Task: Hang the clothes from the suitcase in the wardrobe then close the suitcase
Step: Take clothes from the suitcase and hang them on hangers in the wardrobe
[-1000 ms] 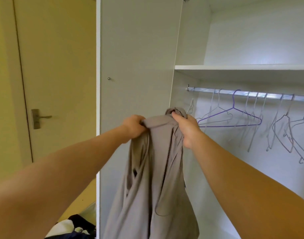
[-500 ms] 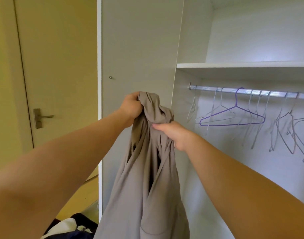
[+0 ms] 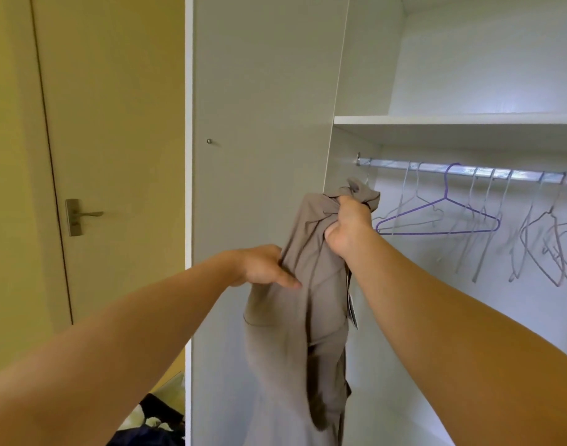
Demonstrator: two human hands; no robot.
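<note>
A taupe garment (image 3: 295, 333) hangs bunched in front of the open wardrobe, with a small tag at its right edge. My right hand (image 3: 349, 228) grips its top, close to the left end of the metal rail (image 3: 468, 172). Lower down, my left hand (image 3: 263, 267) pinches the garment's left edge, thumb lying across the fabric. On the rail just right of my right hand hangs a purple hanger (image 3: 436, 220), bare. The suitcase itself is out of view.
Several pale wire hangers (image 3: 539, 239) hang further right on the rail. A white shelf (image 3: 452, 120) sits above it. The open wardrobe door (image 3: 263, 107) stands left of the garment. Dark and white clothes (image 3: 153, 426) lie at the bottom left, by the room door's handle (image 3: 83, 215).
My right hand has risen and moved right, taking the garment's top toward the rail. My left hand has let go of the top and dropped to the garment's left edge.
</note>
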